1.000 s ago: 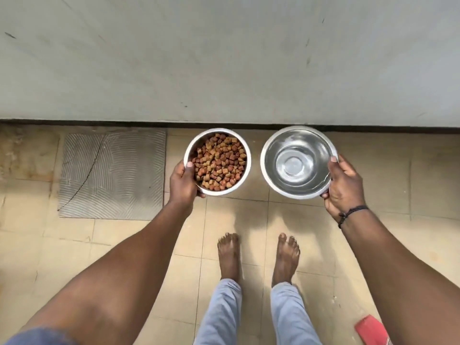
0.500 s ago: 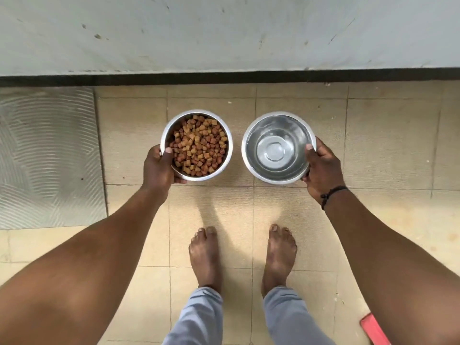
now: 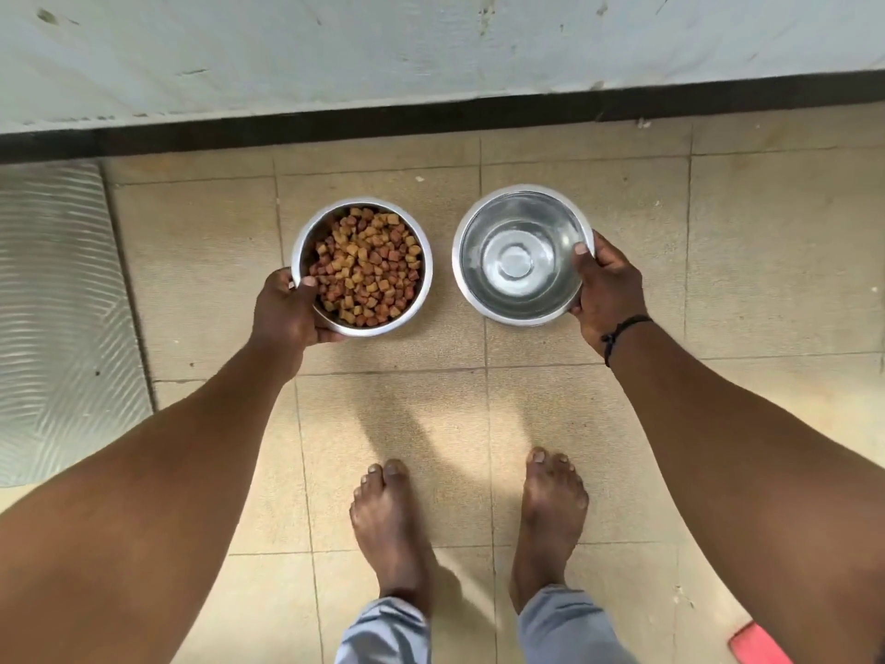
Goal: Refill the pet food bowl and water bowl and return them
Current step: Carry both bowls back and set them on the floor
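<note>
A steel food bowl (image 3: 421, 261) filled with brown kibble (image 3: 366, 266) is low over the tiled floor, left of centre. My left hand (image 3: 287, 311) grips its near left rim, thumb inside. Beside it on the right is a steel water bowl (image 3: 519, 254) holding clear water. My right hand (image 3: 606, 287) grips its right rim, thumb over the edge. Whether the bowls touch the floor I cannot tell. The two bowls sit side by side with a small gap.
A white wall (image 3: 431, 45) with a dark skirting strip (image 3: 431, 122) runs just beyond the bowls. A grey ribbed mat (image 3: 57, 318) lies at the left. My bare feet (image 3: 390, 524) stand behind the bowls. A red object (image 3: 761, 644) shows at the bottom right corner.
Both hands have lowered the bowls toward the floor near the wall. The view has tilted down, so the wall and mat shifted up and left.
</note>
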